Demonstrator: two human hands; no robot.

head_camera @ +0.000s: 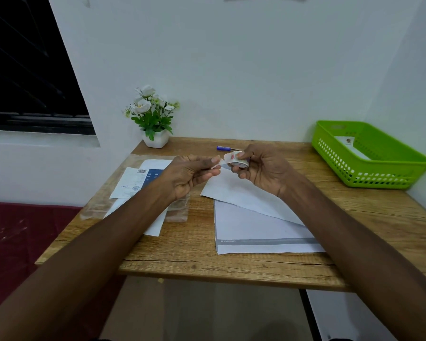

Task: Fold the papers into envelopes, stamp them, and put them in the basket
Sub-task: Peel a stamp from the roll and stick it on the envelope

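- Head view: both hands meet above the middle of a wooden desk (231,267), working a roll of stamps (240,160).
- Right hand (263,168) curls its fingers and thumb round the roll and holds it clear of the desk.
- Left hand (190,175) pinches the loose end of the stamp strip (225,161) between thumb and forefinger; the other fingers are loosely curled.
- The strip runs left to right between the two hands, so tearing one stamp free looks to be the step in hand.
- A folded envelope (244,195) lies just below and slightly near of the hands, its long side slanting from far left to near right, resting on a larger sheet (261,232).
- The left hand holds the free end and looks best placed to press the stamp down.
- The green basket (369,173) sits at the far right corner, well apart, with one stamped envelope (349,143) already inside.
- Open desk lies between the hands and the basket; the desk's right side runs along a wall.
- More papers (138,178) lie to the left, a pen (223,148) and a potted plant (153,119) at the far edge.
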